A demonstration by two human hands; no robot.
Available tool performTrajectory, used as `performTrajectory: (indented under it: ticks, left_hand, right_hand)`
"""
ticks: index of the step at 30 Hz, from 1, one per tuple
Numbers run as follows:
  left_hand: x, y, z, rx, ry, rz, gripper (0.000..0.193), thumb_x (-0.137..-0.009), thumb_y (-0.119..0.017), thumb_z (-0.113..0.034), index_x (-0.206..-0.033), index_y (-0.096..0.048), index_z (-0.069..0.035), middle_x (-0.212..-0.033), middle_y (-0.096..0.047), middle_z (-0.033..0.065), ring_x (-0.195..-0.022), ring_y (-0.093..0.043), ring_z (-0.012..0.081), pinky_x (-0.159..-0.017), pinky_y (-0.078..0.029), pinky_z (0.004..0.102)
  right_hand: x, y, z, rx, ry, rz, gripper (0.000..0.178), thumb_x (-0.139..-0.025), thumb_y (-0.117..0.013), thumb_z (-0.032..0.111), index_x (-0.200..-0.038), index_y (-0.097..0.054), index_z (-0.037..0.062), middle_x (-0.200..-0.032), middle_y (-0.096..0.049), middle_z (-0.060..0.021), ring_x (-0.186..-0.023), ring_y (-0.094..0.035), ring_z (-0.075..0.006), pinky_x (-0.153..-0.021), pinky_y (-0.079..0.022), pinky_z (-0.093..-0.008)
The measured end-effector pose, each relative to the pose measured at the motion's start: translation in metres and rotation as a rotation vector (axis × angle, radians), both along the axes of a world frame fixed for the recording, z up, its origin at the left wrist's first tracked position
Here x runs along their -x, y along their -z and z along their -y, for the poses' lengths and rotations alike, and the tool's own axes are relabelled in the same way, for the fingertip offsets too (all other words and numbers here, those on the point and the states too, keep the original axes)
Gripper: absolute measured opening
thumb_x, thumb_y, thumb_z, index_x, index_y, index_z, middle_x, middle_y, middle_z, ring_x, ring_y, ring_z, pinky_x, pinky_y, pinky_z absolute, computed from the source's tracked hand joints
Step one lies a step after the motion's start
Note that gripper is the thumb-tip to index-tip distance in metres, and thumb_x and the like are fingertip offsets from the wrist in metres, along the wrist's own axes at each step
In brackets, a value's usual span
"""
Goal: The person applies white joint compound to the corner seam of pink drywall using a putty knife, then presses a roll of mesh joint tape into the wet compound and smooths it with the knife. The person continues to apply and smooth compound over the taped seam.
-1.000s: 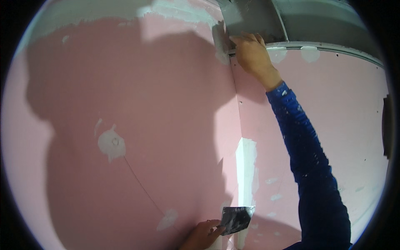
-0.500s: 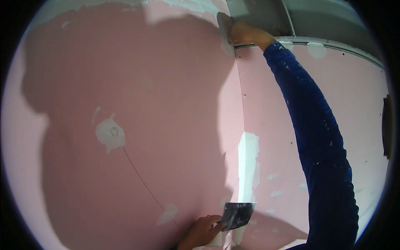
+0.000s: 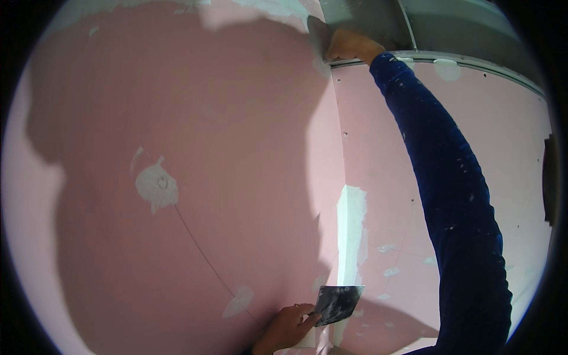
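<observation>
My left hand (image 3: 286,327), low in the view, is closed on the near-left edge of a putty knife (image 3: 338,305) with a broad dark blade smeared with white. Behind the blade runs a strip of pale compound (image 3: 351,234) along the inside corner of the pink wall boards. My right hand (image 3: 350,46) is stretched up to the top of that corner, just above the metal track (image 3: 355,61). Its fingers are curled, and whatever they hold is hidden. Left of them shows a dark grey shape (image 3: 318,35); I cannot tell whether it is a blade or a shadow.
Pink board (image 3: 207,118) fills the left, mostly under a large shadow. It bears a round filled patch (image 3: 157,185), a lower patch (image 3: 239,302) and a thin dark line between them. Grey metal framing (image 3: 461,29) crosses the upper right. Small filler spots dot the right board (image 3: 387,148).
My right hand and forearm have shifted very slightly left and up. The left hand keeps hold of the putty knife in nearly the same place.
</observation>
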State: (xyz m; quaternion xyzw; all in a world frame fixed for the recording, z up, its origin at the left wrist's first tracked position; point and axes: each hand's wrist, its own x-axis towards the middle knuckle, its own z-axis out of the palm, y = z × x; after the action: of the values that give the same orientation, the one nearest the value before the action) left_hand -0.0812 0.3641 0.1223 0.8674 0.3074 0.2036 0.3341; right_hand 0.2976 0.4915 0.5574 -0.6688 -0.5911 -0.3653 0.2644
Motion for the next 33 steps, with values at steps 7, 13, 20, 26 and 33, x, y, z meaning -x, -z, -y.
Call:
performTrajectory:
  ticks: [7,13,20,26,33]
  left_hand:
    - [-0.002,0.005,-0.006,0.016,0.035,-0.005,0.041,-0.098,-0.057,-0.034,-0.116,-0.070,0.000,-0.108,-0.072,0.0234,-0.097,-0.070,0.0368,-0.088,-0.053,0.0443]
    - [0.001,0.002,-0.003,-0.022,0.032,0.017,0.040,-0.098,-0.058,-0.033,-0.116,-0.070,0.000,-0.109,-0.072,0.0223,-0.097,-0.069,0.0365,-0.087,-0.053,0.0440]
    - [-0.003,0.013,-0.007,0.043,0.042,0.053,0.040,-0.097,-0.061,-0.034,-0.117,-0.070,0.000,-0.111,-0.072,0.0218,-0.102,-0.069,0.0345,-0.090,-0.052,0.0437]
    - [-0.002,0.021,-0.011,-0.009,0.035,0.036,0.036,-0.098,-0.061,-0.033,-0.110,-0.066,0.001,-0.099,-0.068,0.0231,-0.085,-0.066,0.0351,-0.077,-0.051,0.0434]
    - [-0.001,0.008,-0.006,0.008,0.013,-0.037,0.044,-0.097,-0.061,-0.037,-0.120,-0.069,0.000,-0.118,-0.070,0.0218,-0.107,-0.068,0.0348,-0.093,-0.052,0.0439]
  right_hand:
    - [0.006,0.006,0.000,-0.263,-0.086,-0.034,0.043,-0.087,-0.067,0.036,-0.114,-0.073,0.0023,-0.109,-0.072,-0.0226,-0.103,-0.070,-0.0388,-0.093,-0.054,-0.0436]
    - [0.024,0.010,-0.003,-0.426,-0.327,-0.262,0.047,-0.090,-0.064,0.043,-0.112,-0.074,0.0031,-0.109,-0.072,-0.0218,-0.105,-0.069,-0.0370,-0.095,-0.053,-0.0423]
    - [0.032,0.010,-0.013,-0.512,-0.390,-0.461,0.045,-0.085,-0.068,0.046,-0.107,-0.076,0.0075,-0.105,-0.074,-0.0202,-0.099,-0.072,-0.0350,-0.092,-0.055,-0.0399]
    - [0.032,0.007,-0.011,-0.484,-0.381,-0.456,0.039,-0.080,-0.069,0.040,-0.100,-0.077,0.0076,-0.102,-0.075,-0.0187,-0.093,-0.073,-0.0339,-0.086,-0.058,-0.0398]
    - [0.037,0.003,-0.010,-0.511,-0.411,-0.454,0.040,-0.077,-0.072,0.038,-0.100,-0.077,0.0060,-0.098,-0.075,-0.0177,-0.091,-0.074,-0.0299,-0.084,-0.058,-0.0390]
